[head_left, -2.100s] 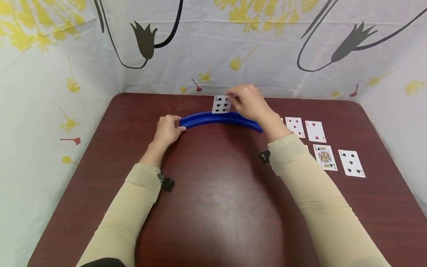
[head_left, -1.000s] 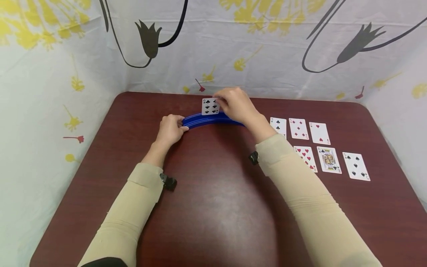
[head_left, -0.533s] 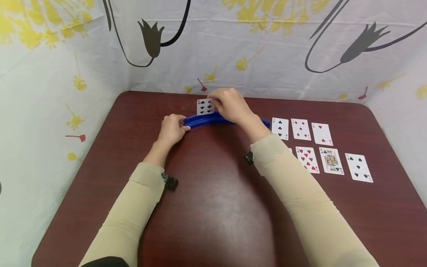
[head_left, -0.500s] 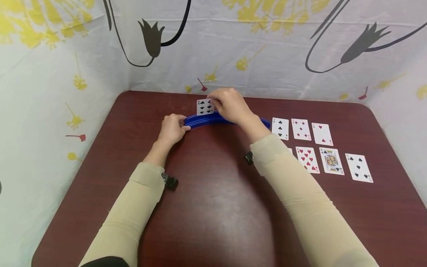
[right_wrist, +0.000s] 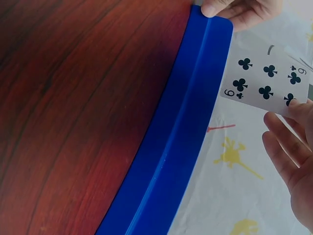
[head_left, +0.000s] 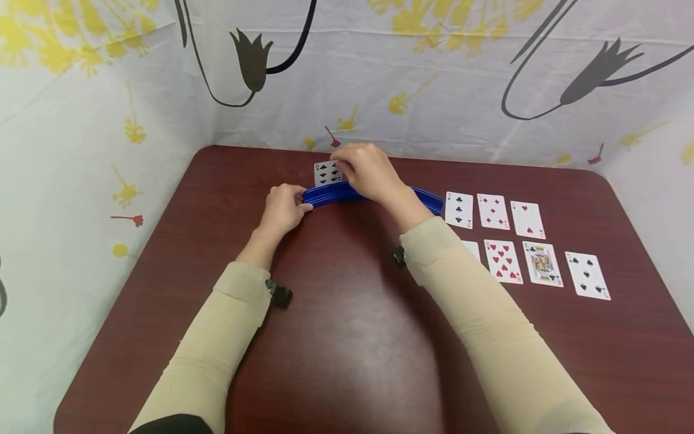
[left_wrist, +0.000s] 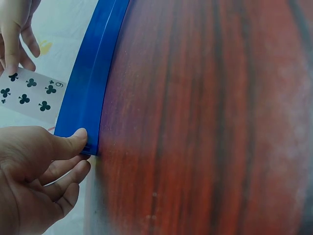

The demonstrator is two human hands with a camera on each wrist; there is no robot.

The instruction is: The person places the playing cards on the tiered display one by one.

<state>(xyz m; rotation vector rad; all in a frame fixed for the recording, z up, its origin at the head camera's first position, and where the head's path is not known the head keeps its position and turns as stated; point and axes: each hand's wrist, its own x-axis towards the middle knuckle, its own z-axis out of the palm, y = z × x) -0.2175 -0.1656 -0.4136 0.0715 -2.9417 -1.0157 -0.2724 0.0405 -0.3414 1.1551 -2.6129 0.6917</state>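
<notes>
A curved blue card holder [head_left: 332, 193] lies near the back of the table, its left end pinched between the thumb and fingers of my left hand [head_left: 283, 210]. My right hand [head_left: 371, 173] pinches the six of clubs [head_left: 327, 173] by its right side, upright just behind the holder's left part. In the left wrist view, the left thumb presses on the end of the blue holder [left_wrist: 90, 93], with the six of clubs [left_wrist: 29, 93] beside it. The right wrist view shows the card [right_wrist: 266, 78] at the holder's [right_wrist: 181, 122] back edge. My right forearm hides part of the holder.
Several face-up cards lie in two rows on the right of the table, among them a three of clubs [head_left: 458, 210], a king [head_left: 543, 264] and a five of spades [head_left: 588, 275]. A patterned cloth [head_left: 434, 120] hangs behind the table.
The right hand has carried the six of clubs leftward along the holder and a little lower, nearer the left hand. The left hand keeps its hold on the holder's end. The view has shifted slightly.
</notes>
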